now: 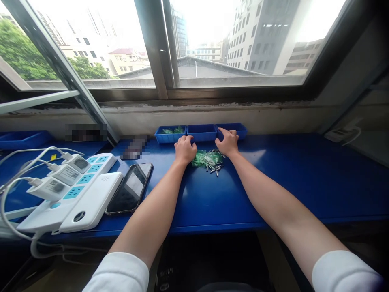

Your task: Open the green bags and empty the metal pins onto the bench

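A pile of short metal pins (pixel 216 167) and clear-and-green plastic packets (pixel 202 158) lies on the blue tabletop between my hands. At its left edge is my left hand (pixel 184 150), palm down, fingers bent and thumb apart; nothing shows in it. My right hand (pixel 227 142) is at the pile's right side, with thumb and index finger spread and nothing visible between them. Its index fingertip overlaps the right blue bin (pixel 243 133); I cannot tell whether it touches. Beside that bin stand the middle blue bin (pixel 200 138) and the left blue bin (pixel 165 138), which contains green packets.
On the left are a phone (pixel 130 190), a white power bank (pixel 91 205) and a power strip (pixel 105 162) with chargers and cables. A metal shelf post (pixel 94 107) rises behind them. Blue trays (pixel 24 140) sit far left. A window ledge (pixel 267 113) runs along the back.
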The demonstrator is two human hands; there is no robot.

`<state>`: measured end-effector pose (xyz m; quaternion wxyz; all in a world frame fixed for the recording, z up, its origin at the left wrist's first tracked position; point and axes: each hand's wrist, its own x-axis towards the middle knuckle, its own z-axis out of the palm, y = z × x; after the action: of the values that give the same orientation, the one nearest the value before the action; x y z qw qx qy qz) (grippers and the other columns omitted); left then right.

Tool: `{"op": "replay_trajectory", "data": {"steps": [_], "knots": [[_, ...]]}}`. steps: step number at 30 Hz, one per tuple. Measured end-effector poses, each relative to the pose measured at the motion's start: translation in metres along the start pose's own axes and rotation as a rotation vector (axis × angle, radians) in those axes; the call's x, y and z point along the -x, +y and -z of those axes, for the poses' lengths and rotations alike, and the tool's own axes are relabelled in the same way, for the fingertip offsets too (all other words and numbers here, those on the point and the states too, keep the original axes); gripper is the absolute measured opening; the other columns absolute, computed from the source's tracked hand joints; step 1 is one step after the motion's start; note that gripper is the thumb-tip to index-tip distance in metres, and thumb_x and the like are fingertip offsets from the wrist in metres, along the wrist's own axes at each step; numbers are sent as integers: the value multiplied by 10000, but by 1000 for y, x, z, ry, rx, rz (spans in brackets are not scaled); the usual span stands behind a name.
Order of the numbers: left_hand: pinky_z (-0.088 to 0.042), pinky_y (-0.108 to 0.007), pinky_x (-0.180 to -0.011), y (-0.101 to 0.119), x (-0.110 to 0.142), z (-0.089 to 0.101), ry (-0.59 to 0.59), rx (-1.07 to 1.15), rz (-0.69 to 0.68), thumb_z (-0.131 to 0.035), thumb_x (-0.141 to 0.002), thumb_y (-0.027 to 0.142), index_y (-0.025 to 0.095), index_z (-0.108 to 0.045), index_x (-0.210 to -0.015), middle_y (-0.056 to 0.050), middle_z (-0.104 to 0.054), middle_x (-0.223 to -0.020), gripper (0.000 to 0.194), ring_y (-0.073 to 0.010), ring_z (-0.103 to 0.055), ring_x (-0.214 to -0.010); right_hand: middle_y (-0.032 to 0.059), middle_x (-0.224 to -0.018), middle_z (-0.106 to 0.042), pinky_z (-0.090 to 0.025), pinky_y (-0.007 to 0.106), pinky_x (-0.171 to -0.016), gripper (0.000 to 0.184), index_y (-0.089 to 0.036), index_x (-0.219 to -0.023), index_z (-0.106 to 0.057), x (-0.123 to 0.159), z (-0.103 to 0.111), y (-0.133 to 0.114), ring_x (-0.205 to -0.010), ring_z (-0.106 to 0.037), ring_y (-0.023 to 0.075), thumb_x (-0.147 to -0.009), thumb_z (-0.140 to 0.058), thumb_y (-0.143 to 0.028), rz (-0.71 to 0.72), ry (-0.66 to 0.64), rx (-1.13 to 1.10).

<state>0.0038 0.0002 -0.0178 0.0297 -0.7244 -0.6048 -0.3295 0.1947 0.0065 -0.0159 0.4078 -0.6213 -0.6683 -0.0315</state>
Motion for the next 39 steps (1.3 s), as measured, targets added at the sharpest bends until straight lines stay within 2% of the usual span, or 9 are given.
{"op": "replay_trajectory", "data": {"steps": [5,11,19,21,24,26,29,33,39], "knots": [[-388,-421,-881,-3,0,-4,-47,7,-18,-444,-809,251,209,-598,-1032,-92,-589,-1117,274,-268,-498,-1081,103,-1345,-469,-331,485,-843,617,-164,-1348,-391,-3,2,6,-1051,-335,325,-756,-482,-310,-96,-61,121],[-394,-448,-874,-6,0,-8,-119,14,-29,-471,-791,251,211,-627,-944,-100,-598,-1074,222,-283,-518,-1050,83,-1433,-353,-326,508,-851,671,-170,-1361,-361,-4,1,11,-1049,-335,340,-728,-505,-343,-155,-131,191],[-417,-365,-895,-4,0,-6,-16,138,-150,-469,-795,209,205,-653,-873,-55,-630,-998,200,-220,-565,-972,126,-1477,-231,-326,531,-880,639,-173,-1323,-406,-2,-4,12,-1142,-300,374,-723,-551,-340,-109,-131,205],[-422,-347,-896,-3,0,-4,7,160,-166,-469,-798,209,206,-654,-882,-47,-634,-995,203,-209,-567,-967,140,-1450,-275,-332,518,-900,581,-167,-1284,-455,0,-3,7,-1162,-305,364,-728,-546,-307,-73,-84,184],[-430,-337,-889,-2,0,-2,14,165,-165,-471,-794,205,205,-656,-882,-42,-640,-979,204,-204,-573,-956,142,-1262,-492,-366,455,-910,384,-157,-1104,-590,2,0,-2,-1126,-385,319,-740,-514,-249,-2,-33,118],[-433,-336,-886,-3,-1,-2,12,156,-155,-474,-788,204,202,-657,-878,-44,-641,-969,204,-203,-577,-947,124,-1054,-605,-416,387,-851,281,-161,-988,-629,4,3,-5,-1016,-486,274,-757,-488,-237,-6,-97,67],[-435,-345,-880,-7,-2,-3,0,128,-121,-479,-781,212,205,-658,-883,-48,-641,-962,206,-210,-582,-939,90,-868,-652,-448,315,-701,220,-183,-909,-643,6,8,-6,-820,-572,227,-758,-514,-278,-124,-299,56],[-436,-348,-882,-12,-4,-3,-38,106,-83,-482,-779,225,213,-662,-881,-50,-639,-963,207,-213,-585,-933,85,-887,-667,-429,280,-652,196,-193,-825,-663,7,10,-4,-799,-595,215,-731,-584,-347,-172,-455,107],[-440,-323,-885,-11,-3,-4,-6,132,-108,-478,-783,231,211,-663,-867,-40,-642,-961,204,-202,-581,-951,57,-923,-652,-415,252,-677,194,-207,-810,-677,9,2,-1,-805,-581,170,-791,-526,-328,40,-459,40]]}}
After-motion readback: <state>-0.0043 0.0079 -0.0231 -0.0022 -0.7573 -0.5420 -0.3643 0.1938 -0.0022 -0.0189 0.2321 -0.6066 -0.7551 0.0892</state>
